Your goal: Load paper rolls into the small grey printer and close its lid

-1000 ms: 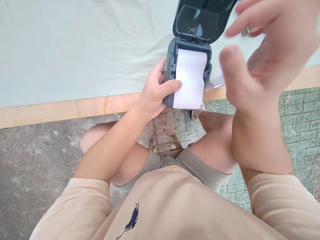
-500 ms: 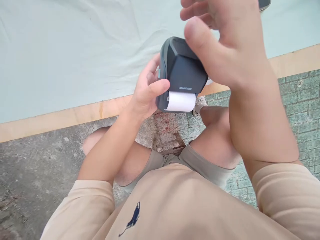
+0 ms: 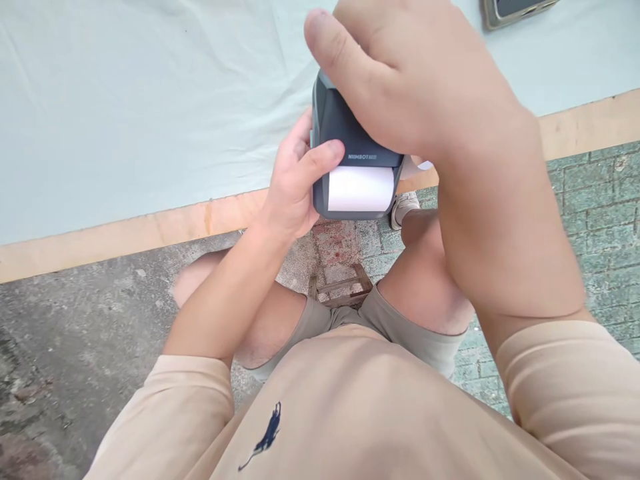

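Observation:
A dark label printer [image 3: 363, 160] marked NIIMBOT is held up over the table edge, a white strip of label paper [image 3: 361, 189] curving out of its near end. My left hand [image 3: 303, 173] is closed round its left side, thumb on the front face. Across the printer's upper right lies my right hand [image 3: 400, 80], covering much of the top. Its thumb stretches out to the left; the other fingers are hidden, so I cannot tell whether they grip the printer. A small white piece [image 3: 425, 165] shows at the printer's right, partly behind my right wrist.
A pale cloth [image 3: 140, 113] covers the table, with a bare wooden edge [image 3: 150, 230] along the near side. At the upper right lies a dark, phone-like object [image 3: 517, 10], cut off by the frame. A wooden stool frame [image 3: 343, 287] shows between my legs.
My right hand has moved left and down onto the printer's upper part, and its fingers have gone out of sight. The printer has turned a little straighter in my left hand.

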`<state>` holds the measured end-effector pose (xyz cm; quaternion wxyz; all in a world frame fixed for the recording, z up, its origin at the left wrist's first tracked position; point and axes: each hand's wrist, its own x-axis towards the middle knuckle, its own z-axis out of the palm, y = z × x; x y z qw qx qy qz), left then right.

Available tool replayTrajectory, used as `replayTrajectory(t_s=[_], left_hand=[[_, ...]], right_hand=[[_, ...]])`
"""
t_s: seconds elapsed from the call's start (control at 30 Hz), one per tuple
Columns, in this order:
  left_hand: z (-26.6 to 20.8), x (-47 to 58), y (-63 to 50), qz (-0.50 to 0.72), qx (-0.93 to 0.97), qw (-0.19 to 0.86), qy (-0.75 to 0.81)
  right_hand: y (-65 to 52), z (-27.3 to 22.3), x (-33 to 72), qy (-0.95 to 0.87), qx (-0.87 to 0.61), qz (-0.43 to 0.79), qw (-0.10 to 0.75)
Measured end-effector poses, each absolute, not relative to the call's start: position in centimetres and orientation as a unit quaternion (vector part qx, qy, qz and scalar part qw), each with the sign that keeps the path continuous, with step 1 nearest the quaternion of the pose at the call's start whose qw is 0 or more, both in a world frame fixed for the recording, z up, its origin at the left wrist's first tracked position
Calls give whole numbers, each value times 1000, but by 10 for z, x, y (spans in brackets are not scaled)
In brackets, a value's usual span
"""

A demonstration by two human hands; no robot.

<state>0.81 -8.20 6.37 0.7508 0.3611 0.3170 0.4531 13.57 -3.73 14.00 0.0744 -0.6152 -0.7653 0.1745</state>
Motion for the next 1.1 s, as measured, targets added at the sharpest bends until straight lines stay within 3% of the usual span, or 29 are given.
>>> replayTrajectory(t_s=[0.17,0.37,0.57,0.93,1.1], left_hand=[[62,7,-81,474,353,736,329],[59,4,-82,486,342,741,311],[64,1,-79,456,333,770,297],[54,3,-70,498,296,740,340],[61,7,-72,484,307,730,373]], right_hand=[[-43,139,144,-773,-591,189,131],[-52,138,156,-761,-611,205,66],[-56,135,157,-736,-641,208,68],[-70,136,179,-791,-521,160,277],[-69,136,189,-849,-461,144,214]])
